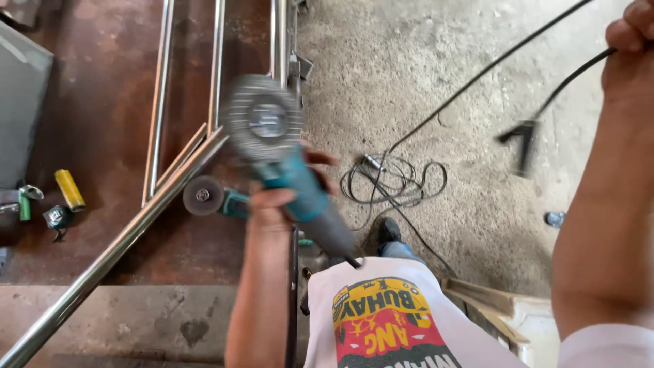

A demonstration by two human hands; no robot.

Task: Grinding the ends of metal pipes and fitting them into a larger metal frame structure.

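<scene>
Left hand (272,204) is closed around the body of a teal angle grinder (293,184), fingers (320,158) wrapped over the far side and thumb on the near side; grip sits at the neck, just behind the gear head; the tool is held in the air above the edge of the rusty steel work table (102,123), touching nothing else that can be seen; its long axis runs on a diagonal, from the flap disc (264,119) at upper left, pointing away from the person, down to the dark grey tail end at lower right, near the person's white printed shirt (388,320); the disc face is turned up toward the camera and is blurred, so whether it is spinning or only moving cannot be told

Right hand (630,34) is raised at the upper right edge of the view, well apart from the grinder, fingers curled shut on a black power cable (572,75); only part of the hand shows; the cable drops from the fist to a blurred black plug (521,140) hanging in the air; the left hand is by far the nearer to the tool

Grinder appearance: teal housing, grey-black rear grip, round ribbed grey disc with a dark metal hub; a second, smaller grinder (211,197) lies on the table just beside the left hand, against long stainless tubes (136,225); a coil of black wire (395,180) lies on the concrete floor (422,61); a yellow cylinder (69,189) rests on the table at left
</scene>
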